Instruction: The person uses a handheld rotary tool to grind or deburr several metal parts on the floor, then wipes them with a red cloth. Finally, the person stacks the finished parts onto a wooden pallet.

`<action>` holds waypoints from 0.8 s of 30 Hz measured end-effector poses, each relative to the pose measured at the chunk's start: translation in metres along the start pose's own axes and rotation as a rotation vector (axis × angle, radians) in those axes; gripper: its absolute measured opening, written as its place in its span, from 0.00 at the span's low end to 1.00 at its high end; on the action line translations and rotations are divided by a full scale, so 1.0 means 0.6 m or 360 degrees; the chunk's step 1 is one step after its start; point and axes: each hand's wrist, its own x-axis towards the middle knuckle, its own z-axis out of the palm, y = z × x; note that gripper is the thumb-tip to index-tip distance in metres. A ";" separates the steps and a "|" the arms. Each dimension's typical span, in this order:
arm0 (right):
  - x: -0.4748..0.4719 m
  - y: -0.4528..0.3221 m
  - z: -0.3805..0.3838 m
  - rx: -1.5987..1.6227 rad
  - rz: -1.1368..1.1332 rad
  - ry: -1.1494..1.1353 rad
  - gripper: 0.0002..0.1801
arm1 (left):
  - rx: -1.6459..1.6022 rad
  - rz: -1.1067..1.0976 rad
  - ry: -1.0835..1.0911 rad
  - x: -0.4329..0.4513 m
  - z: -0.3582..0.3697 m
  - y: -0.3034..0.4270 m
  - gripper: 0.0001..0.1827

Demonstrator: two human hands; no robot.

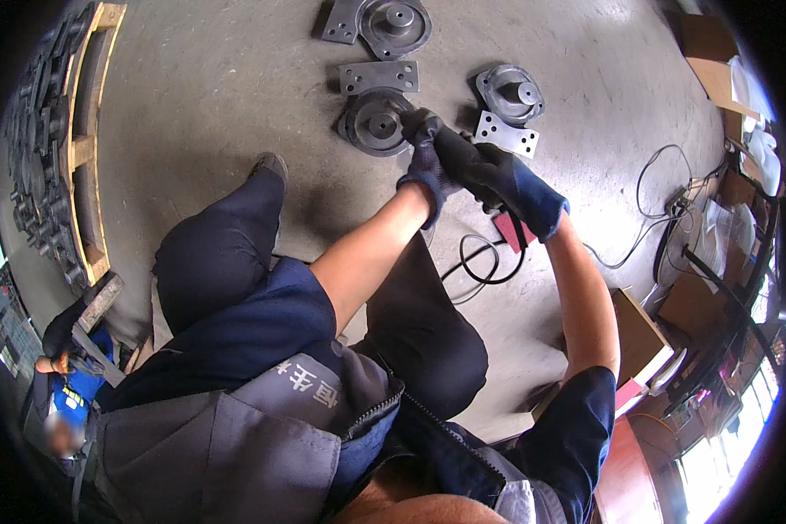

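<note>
Both of my hands wear dark gloves with blue cuffs. My left hand (429, 157) grips the front of a black corded power tool (457, 152), which looks like an angle grinder. My right hand (514, 180) is wrapped around its rear body. The tool's head reaches the right edge of a round metal flange (373, 134) with a raised central boss; contact cannot be made out. Against that flange's upper side lies a drilled metal plate (380, 77). Right of the tool, a second flange (511, 95) adjoins a bright drilled plate (507, 133). Another flange (395, 26) lies farther off.
A black cord (491, 281) loops on the concrete floor beside a red pad (514, 230). On the left, a wooden pallet (82, 150) bears many dark metal parts. Cardboard boxes (714, 78) and cables (674, 203) lie right. Another person (72, 393) is at lower left.
</note>
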 end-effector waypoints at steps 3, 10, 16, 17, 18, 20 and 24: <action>-0.013 0.007 -0.014 -0.0022 0.0043 0.0026 0.24 | 0.0029 0.0063 -0.0073 -0.007 0.018 -0.032 0.27; 0.008 -0.009 -0.020 -0.0209 0.0007 -0.0034 0.24 | 0.0033 0.0177 -0.0037 -0.015 0.035 -0.019 0.29; 0.027 -0.039 -0.027 -0.0371 -0.0045 -0.0118 0.26 | -0.0589 -0.0233 -0.0984 0.041 -0.029 0.006 0.36; 0.021 -0.032 -0.034 -0.0366 -0.0059 -0.0108 0.26 | -0.0359 -0.0085 -0.0650 0.021 -0.008 -0.012 0.35; 0.014 -0.026 -0.039 -0.0363 -0.0080 -0.0103 0.26 | -0.0125 0.0068 -0.0318 -0.008 0.018 -0.024 0.35; 0.007 -0.012 -0.046 -0.0337 -0.0041 -0.0103 0.26 | -0.0054 0.0193 -0.0269 -0.015 0.021 -0.045 0.35; -0.002 -0.010 -0.033 -0.0287 -0.0080 -0.0087 0.27 | -0.0067 0.0134 -0.0245 -0.025 0.022 -0.041 0.35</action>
